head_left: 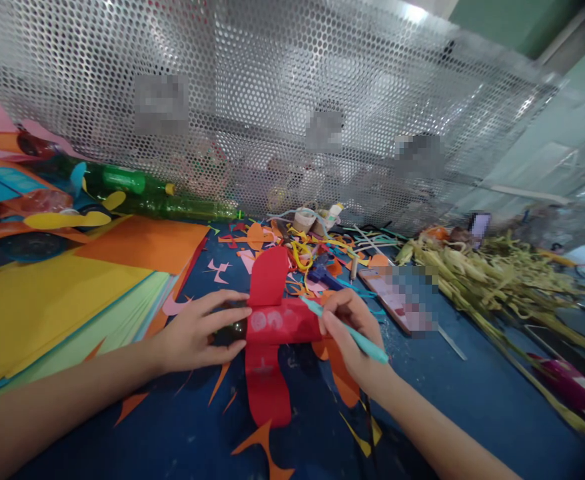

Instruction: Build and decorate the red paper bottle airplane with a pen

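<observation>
In the middle of the table lies a plastic bottle wrapped in red paper, shaped like a toy plane. One red paper wing points away from me and another red wing points toward me; pale drawn marks show on the paper. My left hand holds the bottle's dark, bare end, thumb and fingers on either side. A turquoise pen is pinched in my right hand, its tip over the red paper. Beneath that hand, orange paper sticks out near the bottle's other end.
Coloured paper sheets are stacked at left, with green bottles behind. Paper scraps and a blue glue gun lie beyond the plane. A phone and dried husks are at right. Perforated metal sheeting stands behind.
</observation>
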Available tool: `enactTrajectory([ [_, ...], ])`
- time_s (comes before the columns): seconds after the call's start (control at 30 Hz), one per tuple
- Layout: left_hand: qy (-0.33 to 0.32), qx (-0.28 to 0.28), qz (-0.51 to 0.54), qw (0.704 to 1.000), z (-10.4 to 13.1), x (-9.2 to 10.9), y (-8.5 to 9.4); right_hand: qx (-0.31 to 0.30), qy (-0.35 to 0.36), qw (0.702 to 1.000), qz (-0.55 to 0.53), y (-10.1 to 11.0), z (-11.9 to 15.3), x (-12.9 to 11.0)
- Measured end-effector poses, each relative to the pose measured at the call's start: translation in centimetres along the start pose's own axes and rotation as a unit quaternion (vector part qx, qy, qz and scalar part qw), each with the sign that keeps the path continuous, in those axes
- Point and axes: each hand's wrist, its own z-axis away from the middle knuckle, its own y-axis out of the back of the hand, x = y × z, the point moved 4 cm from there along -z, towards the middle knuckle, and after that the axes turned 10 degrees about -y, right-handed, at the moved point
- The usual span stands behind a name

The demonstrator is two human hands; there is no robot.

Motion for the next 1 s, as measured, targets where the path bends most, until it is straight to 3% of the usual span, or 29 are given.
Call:
enactTrajectory([
  [0.17,0.003,-0.014,-0.002,1.0,0.1,-0.1,-0.1,-0.047,-0.052,0.996,-0.05,-0.5,-0.5,0.9],
  [0.5,-0.005,0.003,-0.001,1.0,-0.2,0.2,0.2,-0.022,-0.119,0.992,-0.042,-0.9,-0.6,2.1],
  [0.67,-0.013,0.004,-0.004,1.0,-0.4,0.3,0.2,-0.044,-0.119,0.992,0.011,-0.9,-0.5,2.1],
  [1.0,-0.002,-0.004,-0.017,1.0,-0.1,0.1,0.1,-0.052,-0.108,0.993,0.018,-1.0,-0.5,2.1],
])
